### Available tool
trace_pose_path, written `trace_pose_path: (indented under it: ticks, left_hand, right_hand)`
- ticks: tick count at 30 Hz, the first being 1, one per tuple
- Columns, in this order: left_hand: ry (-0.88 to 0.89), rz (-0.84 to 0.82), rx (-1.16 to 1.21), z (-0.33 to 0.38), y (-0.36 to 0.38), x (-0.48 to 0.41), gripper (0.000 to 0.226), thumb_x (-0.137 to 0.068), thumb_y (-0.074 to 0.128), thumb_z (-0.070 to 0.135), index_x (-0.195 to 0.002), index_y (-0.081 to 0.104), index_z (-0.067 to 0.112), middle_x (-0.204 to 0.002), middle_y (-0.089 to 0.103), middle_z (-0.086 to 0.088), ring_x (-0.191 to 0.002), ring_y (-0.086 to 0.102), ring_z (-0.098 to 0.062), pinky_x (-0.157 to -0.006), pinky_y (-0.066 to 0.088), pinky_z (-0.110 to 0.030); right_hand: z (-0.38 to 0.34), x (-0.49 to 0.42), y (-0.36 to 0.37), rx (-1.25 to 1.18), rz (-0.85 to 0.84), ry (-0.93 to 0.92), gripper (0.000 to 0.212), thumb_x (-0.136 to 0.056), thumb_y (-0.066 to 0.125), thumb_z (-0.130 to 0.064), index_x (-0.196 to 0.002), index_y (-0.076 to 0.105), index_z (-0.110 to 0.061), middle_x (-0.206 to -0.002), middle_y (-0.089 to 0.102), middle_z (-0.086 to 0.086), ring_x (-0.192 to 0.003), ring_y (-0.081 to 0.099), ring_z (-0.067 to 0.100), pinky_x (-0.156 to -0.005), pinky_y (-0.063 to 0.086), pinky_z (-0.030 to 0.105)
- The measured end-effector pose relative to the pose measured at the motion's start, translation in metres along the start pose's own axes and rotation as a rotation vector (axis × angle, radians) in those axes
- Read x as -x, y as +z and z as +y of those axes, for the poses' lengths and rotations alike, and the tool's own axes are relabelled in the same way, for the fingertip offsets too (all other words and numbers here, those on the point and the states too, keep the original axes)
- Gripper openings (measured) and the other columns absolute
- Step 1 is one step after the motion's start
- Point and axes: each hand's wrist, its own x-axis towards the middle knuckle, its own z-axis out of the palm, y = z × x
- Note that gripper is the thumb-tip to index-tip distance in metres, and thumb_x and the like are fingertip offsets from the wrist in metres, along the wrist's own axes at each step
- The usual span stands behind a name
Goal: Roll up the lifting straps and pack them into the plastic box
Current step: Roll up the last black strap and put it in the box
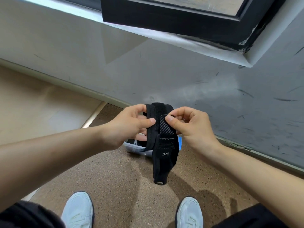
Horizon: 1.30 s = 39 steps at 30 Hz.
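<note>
A black lifting strap (164,150) hangs in the air in front of me, its upper part looped and its padded lower end dangling free. My left hand (130,125) grips the looped upper part from the left, thumb on top. My right hand (189,125) pinches the strap's textured tab end between thumb and fingers. Below the strap, on the floor, sits a clear plastic box (136,147), mostly hidden by my hands and the strap; something dark lies inside it.
The speckled brown floor (115,178) lies under me, with my two white shoes (77,209) at the bottom. A grey scuffed wall (213,89) rises just behind the box, with a black window frame (181,18) above. Pale flooring lies to the left.
</note>
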Motion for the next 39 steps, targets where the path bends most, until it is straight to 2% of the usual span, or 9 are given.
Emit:
trace_pose_path:
  ticks: [6,10,15,23,27,29,33,36,39]
  left_hand:
    - [0.014,-0.037,0.025,-0.002,0.007,0.004,0.022,-0.102,0.060,0.008,-0.123,0.060,0.009,-0.108,0.077,-0.017,-0.090,0.073,-0.022,-0.063,0.057,-0.024]
    - [0.021,-0.019,0.056,-0.003,0.009,0.006,0.022,-0.102,0.060,0.008,-0.124,0.060,0.011,-0.103,0.079,-0.014,-0.082,0.075,-0.018,-0.063,0.058,-0.023]
    - [0.027,-0.024,0.049,-0.003,0.010,0.005,0.024,-0.102,0.060,0.009,-0.126,0.060,0.010,-0.105,0.079,-0.013,-0.100,0.076,-0.029,-0.080,0.061,-0.035]
    - [0.047,-0.016,0.098,0.000,0.016,0.010,0.025,-0.101,0.060,0.008,-0.126,0.059,0.007,-0.104,0.079,-0.012,-0.083,0.074,-0.013,-0.063,0.055,-0.018]
    - [0.088,0.022,0.113,0.000,0.021,0.014,0.033,-0.092,0.071,0.002,-0.123,0.060,0.008,-0.102,0.079,-0.012,-0.096,0.077,-0.025,-0.076,0.063,-0.035]
    - [0.104,0.071,0.132,-0.002,0.023,0.013,0.040,-0.087,0.074,-0.005,-0.123,0.060,0.006,-0.100,0.079,-0.014,-0.095,0.077,-0.028,-0.078,0.064,-0.034]
    - [0.138,0.134,0.153,0.000,0.021,0.009,0.041,-0.088,0.071,-0.009,-0.124,0.059,0.005,-0.097,0.080,-0.014,-0.089,0.078,-0.024,-0.070,0.060,-0.025]
    - [0.171,0.177,0.182,0.004,0.018,0.007,0.039,-0.088,0.069,-0.011,-0.122,0.058,0.006,-0.092,0.080,-0.010,-0.083,0.078,-0.020,-0.067,0.060,-0.024]
    - [0.187,0.199,0.197,0.005,0.018,0.008,0.036,-0.088,0.070,-0.011,-0.118,0.059,0.005,-0.091,0.080,-0.011,-0.080,0.078,-0.020,-0.066,0.060,-0.025]
  right_hand:
    - [0.000,-0.002,0.002,0.025,0.042,-0.023,0.009,-0.086,0.080,-0.011,-0.080,0.072,-0.012,-0.070,0.067,0.002,-0.060,0.060,0.012,-0.054,0.051,0.023]
    - [0.003,-0.003,0.001,0.022,0.064,-0.043,0.009,-0.085,0.080,-0.010,-0.081,0.072,-0.011,-0.069,0.066,0.005,-0.061,0.059,0.013,-0.056,0.051,0.027]
    - [0.006,-0.002,0.003,0.055,0.066,-0.084,0.013,-0.083,0.082,-0.010,-0.079,0.072,-0.017,-0.068,0.066,-0.002,-0.064,0.058,0.012,-0.064,0.053,0.033]
    - [0.007,-0.002,0.006,0.217,0.157,-0.174,0.012,-0.084,0.083,-0.018,-0.079,0.072,-0.018,-0.066,0.065,-0.008,-0.061,0.057,0.004,-0.062,0.048,0.021]
    - [0.006,0.000,0.008,0.278,0.180,-0.210,0.015,-0.083,0.083,-0.022,-0.077,0.070,-0.020,-0.064,0.063,-0.008,-0.059,0.053,0.002,-0.059,0.045,0.018]
    - [0.005,0.000,0.010,0.269,0.160,-0.214,0.016,-0.082,0.084,-0.022,-0.077,0.069,-0.019,-0.063,0.061,-0.008,-0.057,0.051,0.003,-0.058,0.043,0.018]
    - [0.000,-0.004,0.006,0.164,0.092,-0.192,0.016,-0.083,0.083,-0.021,-0.090,0.069,-0.021,-0.073,0.063,-0.004,-0.063,0.054,0.008,-0.061,0.048,0.024]
    - [0.003,-0.005,0.000,0.117,0.064,-0.133,0.030,-0.082,0.084,-0.022,-0.105,0.065,-0.024,-0.094,0.067,-0.002,-0.073,0.060,0.007,-0.070,0.052,0.025]
    - [0.006,-0.001,0.002,0.073,-0.031,-0.127,0.037,-0.084,0.081,-0.015,-0.112,0.059,-0.023,-0.097,0.073,-0.001,-0.077,0.068,0.010,-0.073,0.056,0.029]
